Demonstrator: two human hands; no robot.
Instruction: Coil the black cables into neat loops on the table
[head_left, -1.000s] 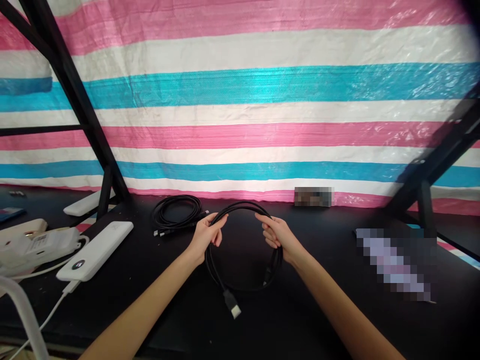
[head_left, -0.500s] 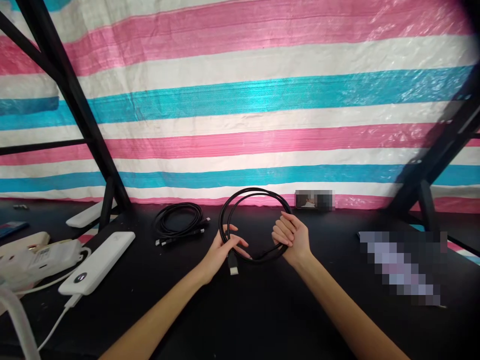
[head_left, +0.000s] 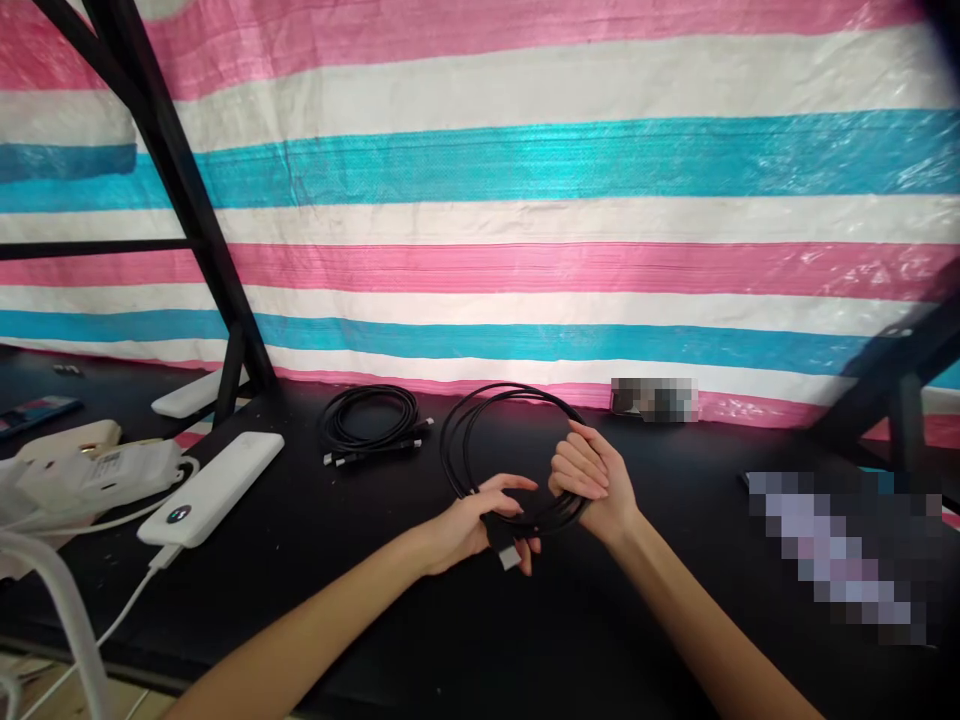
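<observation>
A black cable (head_left: 448,455) is wound into a loose coil and held up over the black table (head_left: 420,650). My right hand (head_left: 596,480) is closed around the right side of the coil. At the lower left of the loop, my left hand (head_left: 476,525) grips the cable near its end, thumb on top and fingers partly spread beneath. A plug with a pale metal tip (head_left: 509,556) sticks out below the left hand. Left of my hands, a second coiled black cable (head_left: 373,440) lies on the table with several plug ends showing.
A white power bank (head_left: 217,490) with a cord plugged in lies on the left, beside a white power strip (head_left: 112,480). Behind it are another white slab (head_left: 196,394) and a dark frame post (head_left: 180,200). Blurred items (head_left: 840,560) lie on the right.
My left hand has slid right and down along the loop, carrying the plug end toward the right hand. The right hand keeps its hold. The view has shifted slightly.
</observation>
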